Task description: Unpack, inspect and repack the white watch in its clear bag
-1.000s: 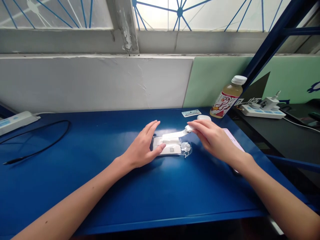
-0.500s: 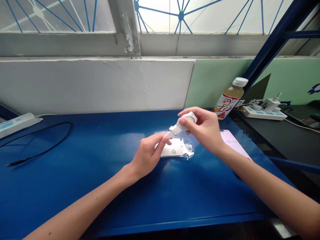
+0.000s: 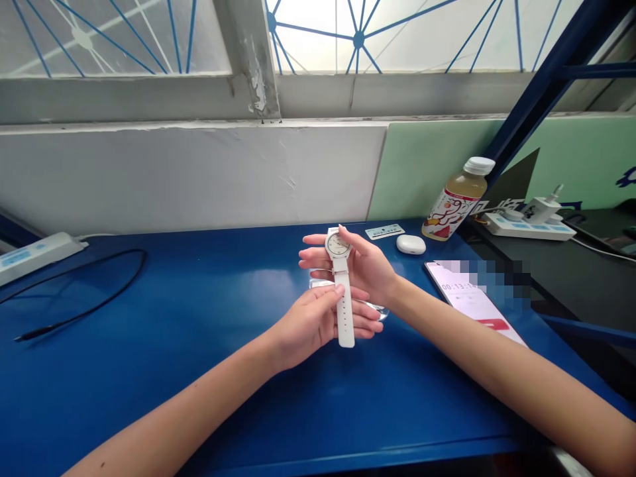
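Observation:
A white wristwatch (image 3: 338,246) is held up over the blue desk, its round dial facing me and its holed strap hanging down toward me. My left hand (image 3: 311,324) grips the strap, thumb on top and fingers stretched beneath it. My right hand (image 3: 370,265) supports the dial end, thumb at the case edge and fingers behind it. Under the hands lies a clear plastic packet (image 3: 320,282) with something white in it, mostly hidden.
On the right of the blue desk (image 3: 199,371) are a phone (image 3: 467,291), a white earbud case (image 3: 411,244), a small printed card (image 3: 384,231) and a drink bottle (image 3: 454,202). A black cable (image 3: 99,308) and a power strip (image 3: 37,255) lie left; another power strip (image 3: 531,226) sits right.
The watch has turned so its dial faces me and its strap hangs down. My right hand has moved left and lower, uncovering the earbud case, the card and more of the phone.

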The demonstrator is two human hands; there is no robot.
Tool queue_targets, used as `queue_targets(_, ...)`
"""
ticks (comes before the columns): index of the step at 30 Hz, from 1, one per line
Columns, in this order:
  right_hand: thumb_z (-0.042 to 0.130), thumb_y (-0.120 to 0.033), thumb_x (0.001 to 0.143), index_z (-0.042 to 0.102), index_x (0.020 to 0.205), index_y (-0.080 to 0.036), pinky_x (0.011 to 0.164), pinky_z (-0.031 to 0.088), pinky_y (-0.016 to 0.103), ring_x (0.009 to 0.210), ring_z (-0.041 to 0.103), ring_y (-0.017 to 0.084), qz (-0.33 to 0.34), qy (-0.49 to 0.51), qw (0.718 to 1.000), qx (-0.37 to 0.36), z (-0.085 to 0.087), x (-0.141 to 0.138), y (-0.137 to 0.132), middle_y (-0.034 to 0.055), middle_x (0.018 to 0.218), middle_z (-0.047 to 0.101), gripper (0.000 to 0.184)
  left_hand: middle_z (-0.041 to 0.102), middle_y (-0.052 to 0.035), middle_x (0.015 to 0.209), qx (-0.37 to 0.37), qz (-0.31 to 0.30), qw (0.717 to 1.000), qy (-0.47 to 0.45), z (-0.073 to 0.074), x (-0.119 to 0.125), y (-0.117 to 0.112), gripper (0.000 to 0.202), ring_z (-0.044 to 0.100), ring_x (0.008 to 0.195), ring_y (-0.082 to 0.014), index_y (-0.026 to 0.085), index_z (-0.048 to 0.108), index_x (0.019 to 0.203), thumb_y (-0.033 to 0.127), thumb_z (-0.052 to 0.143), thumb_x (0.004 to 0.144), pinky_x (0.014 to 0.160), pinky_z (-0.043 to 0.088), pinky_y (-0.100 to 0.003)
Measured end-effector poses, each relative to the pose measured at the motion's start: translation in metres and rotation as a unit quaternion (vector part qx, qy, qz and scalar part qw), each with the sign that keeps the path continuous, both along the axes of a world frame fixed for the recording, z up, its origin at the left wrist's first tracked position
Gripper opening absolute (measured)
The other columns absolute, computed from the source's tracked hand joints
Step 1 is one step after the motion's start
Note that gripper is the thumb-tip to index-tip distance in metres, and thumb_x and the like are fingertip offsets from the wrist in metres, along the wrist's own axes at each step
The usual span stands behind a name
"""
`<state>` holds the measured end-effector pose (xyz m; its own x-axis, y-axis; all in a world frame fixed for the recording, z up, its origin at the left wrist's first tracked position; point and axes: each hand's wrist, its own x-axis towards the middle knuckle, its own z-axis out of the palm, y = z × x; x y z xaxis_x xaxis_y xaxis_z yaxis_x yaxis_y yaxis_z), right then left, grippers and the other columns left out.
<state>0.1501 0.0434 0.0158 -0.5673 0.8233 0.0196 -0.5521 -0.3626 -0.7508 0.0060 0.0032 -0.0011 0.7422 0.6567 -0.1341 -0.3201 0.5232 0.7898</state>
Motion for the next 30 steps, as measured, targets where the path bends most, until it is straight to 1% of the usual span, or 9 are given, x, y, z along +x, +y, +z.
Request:
queue_targets(2, 0.026, -0.044, 0.102, 0.068, 0.113, -0.015, 0.096, 0.048, 0.032, 0.101, 0.069, 0.017, 0.003, 0.006, 1.000, -0.013, 0.000, 0.001, 0.000, 0.0086, 0.105, 0.076, 0.053, 0.074, -0.0193, 0.097, -0.004, -0.005, 1.000, 0.009, -0.001, -0.001, 0.000, 0.031, 0.074, 0.089, -0.0268, 0.005, 0.067, 0.104, 0.029, 0.046, 0.102, 0.085, 0.056, -0.040)
queue_targets(4, 0.023, -0.043, 0.103, 0.068, 0.112, -0.013, 0.096, 0.049, 0.033, 0.103, 0.069, 0.018, -0.004, 0.003, 1.000, -0.023, 0.000, 0.001, -0.001, 0.0101, 0.108, 0.075, 0.055, 0.074, -0.0197, 0.098, -0.006, -0.008, 1.000, 0.019, 0.000, -0.001, 0.000, 0.032, 0.074, 0.090, -0.0274, 0.006, 0.067, 0.104, 0.030, 0.048, 0.101, 0.086, 0.056, -0.041)
queue_targets(9, 0.025, -0.044, 0.103, 0.068, 0.112, -0.012, 0.090, 0.053, 0.032, 0.099, 0.071, 0.019, -0.024, -0.004, 0.999, -0.044, 0.003, -0.001, -0.004, 0.0123, 0.108, 0.076, 0.054, 0.074, -0.0194, 0.099, -0.007, -0.012, 0.999, 0.052, 0.002, -0.001, 0.000, 0.033, 0.073, 0.089, -0.0277, 0.006, 0.068, 0.102, 0.034, 0.051, 0.099, 0.087, 0.055, -0.043)
queue_targets(12, 0.028, -0.045, 0.102, 0.067, 0.113, -0.011, 0.084, 0.056, 0.030, 0.096, 0.072, 0.020, -0.041, -0.009, 0.998, -0.053, 0.005, -0.003, -0.004, 0.0132, 0.106, 0.076, 0.053, 0.074, -0.0197, 0.098, -0.007, -0.023, 0.998, 0.054, 0.001, -0.001, 0.000, 0.035, 0.074, 0.088, -0.0263, 0.006, 0.069, 0.101, 0.036, 0.051, 0.099, 0.085, 0.056, -0.040)
queue_targets(15, 0.027, -0.044, 0.103, 0.067, 0.112, -0.009, 0.079, 0.057, 0.029, 0.090, 0.073, 0.019, -0.058, -0.017, 0.996, -0.062, 0.008, -0.003, -0.002, 0.0145, 0.104, 0.076, 0.053, 0.074, -0.0192, 0.095, -0.013, -0.028, 0.998, 0.047, 0.002, -0.002, 0.000, 0.035, 0.074, 0.085, -0.0248, 0.006, 0.070, 0.098, 0.036, 0.052, 0.099, 0.082, 0.057, -0.037)
queue_targets(21, 0.019, -0.051, 0.101, 0.065, 0.113, -0.008, 0.071, 0.059, 0.030, 0.086, 0.073, 0.020, -0.031, -0.024, 0.997, -0.071, 0.010, 0.000, 0.001, 0.0171, 0.104, 0.075, 0.064, 0.074, -0.0191, 0.092, -0.014, -0.022, 0.999, 0.036, 0.004, -0.003, 0.000, 0.036, 0.074, 0.084, -0.0251, 0.006, 0.069, 0.096, 0.036, 0.049, 0.100, 0.079, 0.058, -0.037)
queue_targets(24, 0.015, -0.046, 0.100, 0.065, 0.114, -0.007, 0.071, 0.060, 0.031, 0.087, 0.073, 0.022, -0.020, -0.020, 0.997, -0.067, 0.010, 0.001, 0.001, 0.0178, 0.105, 0.075, 0.065, 0.074, -0.0189, 0.092, -0.010, -0.020, 0.999, 0.033, 0.005, -0.003, 0.000, 0.037, 0.074, 0.083, -0.0246, 0.006, 0.069, 0.095, 0.034, 0.045, 0.102, 0.077, 0.059, -0.036)
queue_targets(27, 0.016, -0.039, 0.098, 0.064, 0.116, -0.005, 0.074, 0.060, 0.033, 0.089, 0.073, 0.023, -0.020, -0.011, 0.998, -0.065, 0.009, 0.002, 0.001, 0.0186, 0.108, 0.074, 0.061, 0.074, -0.0185, 0.090, -0.008, -0.015, 0.999, 0.039, 0.006, -0.004, 0.000, 0.039, 0.075, 0.080, -0.0235, 0.006, 0.069, 0.095, 0.032, 0.041, 0.104, 0.074, 0.060, -0.034)
queue_targets(30, 0.019, -0.036, 0.096, 0.064, 0.116, -0.003, 0.076, 0.060, 0.034, 0.090, 0.073, 0.024, -0.022, -0.009, 0.997, -0.075, 0.009, 0.002, 0.001, 0.0185, 0.107, 0.074, 0.059, 0.074, -0.0180, 0.089, -0.005, -0.010, 0.999, 0.044, 0.007, -0.004, 0.000, 0.040, 0.074, 0.078, -0.0225, 0.006, 0.068, 0.094, 0.032, 0.040, 0.104, 0.071, 0.060, -0.032)
